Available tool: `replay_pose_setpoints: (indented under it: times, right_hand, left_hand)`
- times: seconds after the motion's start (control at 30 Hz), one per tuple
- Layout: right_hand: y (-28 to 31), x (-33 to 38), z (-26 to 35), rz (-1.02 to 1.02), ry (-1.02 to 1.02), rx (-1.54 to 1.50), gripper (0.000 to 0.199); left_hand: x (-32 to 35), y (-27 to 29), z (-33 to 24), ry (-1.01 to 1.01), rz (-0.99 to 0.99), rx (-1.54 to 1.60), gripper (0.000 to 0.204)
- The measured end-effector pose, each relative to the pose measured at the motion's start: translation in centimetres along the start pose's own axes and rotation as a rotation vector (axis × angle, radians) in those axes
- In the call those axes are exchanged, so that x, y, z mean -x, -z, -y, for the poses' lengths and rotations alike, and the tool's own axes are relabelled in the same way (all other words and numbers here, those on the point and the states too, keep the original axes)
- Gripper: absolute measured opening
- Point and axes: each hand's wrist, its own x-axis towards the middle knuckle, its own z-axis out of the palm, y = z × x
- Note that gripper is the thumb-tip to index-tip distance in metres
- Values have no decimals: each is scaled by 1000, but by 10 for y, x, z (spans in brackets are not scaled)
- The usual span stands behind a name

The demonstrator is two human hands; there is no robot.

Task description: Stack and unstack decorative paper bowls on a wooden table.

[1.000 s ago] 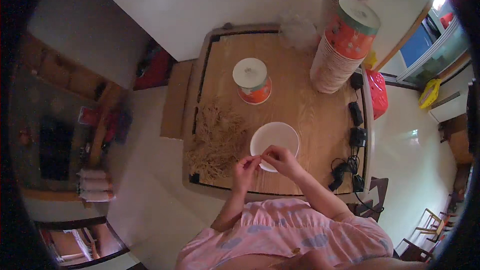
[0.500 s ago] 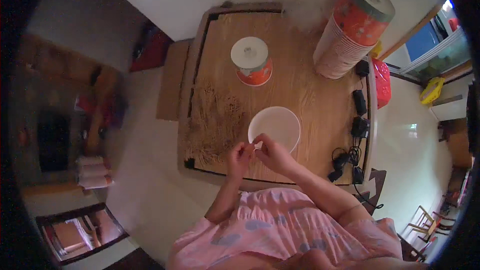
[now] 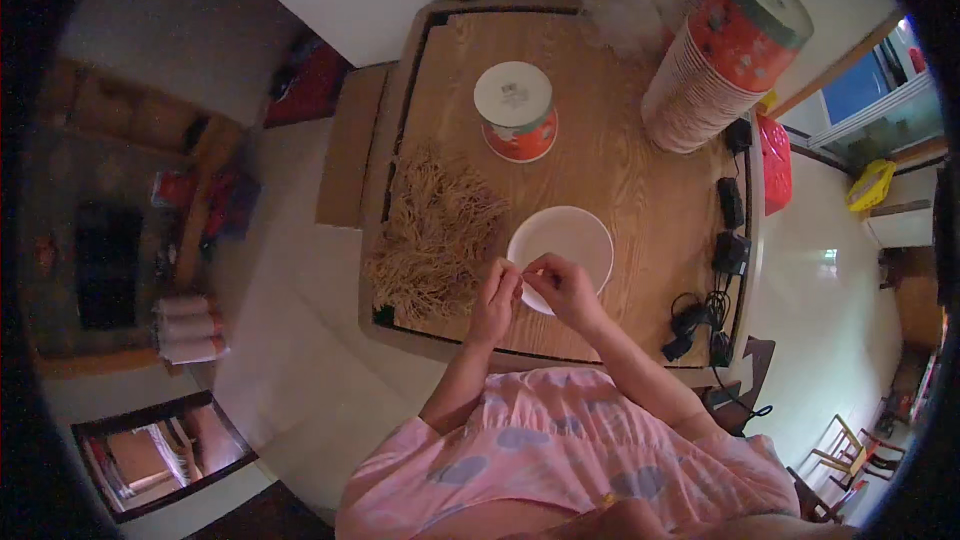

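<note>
My left hand (image 3: 495,302) and my right hand (image 3: 566,294) meet over the near left rim of a round white tub (image 3: 570,235). The fingertips of both are pinched together and close to touching. Whatever lies between them is too small to make out. To the left of the tub spreads a tangled heap of thin, light brown, stringy strands (image 3: 435,230), beside my left hand. Beyond the tub, an orange and white paper tub (image 3: 515,105) stands upside down, its pale base upward.
A tall stack of nested paper tubs (image 3: 710,70) leans at the table's far right. Black adapters and coiled cables (image 3: 715,310) line the right edge. Past that edge hangs a red plastic thing (image 3: 775,165). A cardboard piece (image 3: 350,150) lies off the left edge.
My hands have shifted slightly relative to each other, still pinched together at the tub. The view has moved a little, and the strands look sharper now.
</note>
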Motion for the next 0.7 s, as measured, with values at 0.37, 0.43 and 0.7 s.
replay_pose_setpoints:
  times: [0.37, 0.43, 0.7]
  right_hand:
    - [24, -11, -30, -74, -118, -74, 10]
    - [23, -13, -32, -111, -132, -136, 11]
    - [15, -10, -19, -117, -55, -41, 12]
  left_hand:
    - [-24, 13, -18, -136, -71, -304, 8]
    - [-24, 1, -25, 19, -22, -260, 16]
    - [-21, -18, -17, 113, 115, -162, 26]
